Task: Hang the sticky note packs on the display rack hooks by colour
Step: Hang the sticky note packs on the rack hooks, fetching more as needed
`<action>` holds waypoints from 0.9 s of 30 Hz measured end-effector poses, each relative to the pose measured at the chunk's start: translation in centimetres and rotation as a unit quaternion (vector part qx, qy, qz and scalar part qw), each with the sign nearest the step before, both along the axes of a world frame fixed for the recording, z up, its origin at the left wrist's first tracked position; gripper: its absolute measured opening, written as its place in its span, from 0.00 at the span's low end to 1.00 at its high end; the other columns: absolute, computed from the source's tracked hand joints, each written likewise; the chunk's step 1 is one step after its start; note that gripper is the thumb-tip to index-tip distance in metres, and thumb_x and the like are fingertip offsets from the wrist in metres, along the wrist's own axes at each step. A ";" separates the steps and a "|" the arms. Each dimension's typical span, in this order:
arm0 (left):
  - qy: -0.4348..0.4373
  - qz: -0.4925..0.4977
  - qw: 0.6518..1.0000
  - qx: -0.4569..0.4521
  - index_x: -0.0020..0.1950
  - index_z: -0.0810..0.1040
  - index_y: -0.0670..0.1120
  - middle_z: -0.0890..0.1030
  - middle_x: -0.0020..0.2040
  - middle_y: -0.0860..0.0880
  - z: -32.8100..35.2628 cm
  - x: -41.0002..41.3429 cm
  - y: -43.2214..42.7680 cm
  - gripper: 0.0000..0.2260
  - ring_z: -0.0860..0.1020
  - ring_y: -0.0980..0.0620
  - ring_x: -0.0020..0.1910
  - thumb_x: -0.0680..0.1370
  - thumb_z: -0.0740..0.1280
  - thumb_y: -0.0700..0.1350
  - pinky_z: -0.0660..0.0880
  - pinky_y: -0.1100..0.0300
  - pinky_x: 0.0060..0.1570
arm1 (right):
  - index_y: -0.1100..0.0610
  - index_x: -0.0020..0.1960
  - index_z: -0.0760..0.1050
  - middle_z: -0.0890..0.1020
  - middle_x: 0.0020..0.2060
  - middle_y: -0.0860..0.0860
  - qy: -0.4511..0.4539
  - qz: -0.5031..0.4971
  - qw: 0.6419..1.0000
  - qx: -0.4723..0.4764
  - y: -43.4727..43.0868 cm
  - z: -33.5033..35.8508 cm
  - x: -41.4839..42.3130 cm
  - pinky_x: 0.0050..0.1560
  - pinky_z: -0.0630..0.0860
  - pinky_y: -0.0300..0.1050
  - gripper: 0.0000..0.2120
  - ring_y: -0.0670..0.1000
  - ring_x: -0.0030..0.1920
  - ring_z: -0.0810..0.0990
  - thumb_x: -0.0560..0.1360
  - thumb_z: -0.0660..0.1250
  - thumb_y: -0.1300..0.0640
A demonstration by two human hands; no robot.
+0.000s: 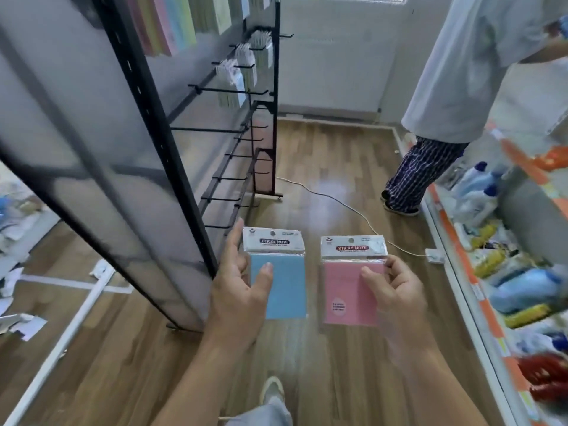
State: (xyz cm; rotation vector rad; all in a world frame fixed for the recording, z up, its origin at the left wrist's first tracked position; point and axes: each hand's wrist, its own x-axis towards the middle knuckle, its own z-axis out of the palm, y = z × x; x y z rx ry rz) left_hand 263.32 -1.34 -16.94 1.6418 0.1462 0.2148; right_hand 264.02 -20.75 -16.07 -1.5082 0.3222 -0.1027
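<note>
Here, brown plank floor [322, 167] lay beside a black metal hook rack [277, 87], left grip [236, 296] clasped a blue wrapped sticky note pack [282, 290], right grip [399, 296] a pink sticky note pack [344, 302], both mid-air.

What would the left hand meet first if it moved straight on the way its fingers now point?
Probably the lowest black metal hook of the black display rack, just beyond the left hand, which holds the blue sticky note pack. Depth is unclear.
</note>
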 end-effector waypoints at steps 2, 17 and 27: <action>-0.003 -0.017 1.000 0.022 0.63 0.66 0.72 0.80 0.58 0.59 0.8 5.0 0.0 0.24 0.81 0.56 0.52 0.78 0.65 0.45 0.81 0.55 0.44 | 0.54 0.52 0.76 0.85 0.42 0.54 -0.014 -0.001 1.000 -0.002 -0.1 0.9 4.6 0.35 0.78 0.46 0.08 0.49 0.38 0.82 0.77 0.65 0.66; 0.003 0.076 0.992 0.096 0.49 0.79 0.60 0.82 0.47 0.63 1.9 32.9 -4.3 0.07 0.81 0.60 0.46 0.72 0.65 0.52 0.77 0.59 0.38 | 0.47 0.60 0.75 0.84 0.47 0.49 -0.044 0.091 0.995 -0.002 -3.4 1.1 35.6 0.36 0.80 0.40 0.20 0.45 0.41 0.84 0.78 0.61 0.70; 0.015 0.227 0.966 0.119 0.55 0.76 0.64 0.81 0.54 0.60 2.9 48.1 -7.5 0.13 0.80 0.57 0.50 0.72 0.63 0.53 0.78 0.58 0.43 | 0.47 0.51 0.80 0.85 0.44 0.44 -0.037 0.242 0.967 -0.075 -5.7 2.0 56.3 0.40 0.79 0.46 0.19 0.46 0.39 0.83 0.76 0.62 0.69</action>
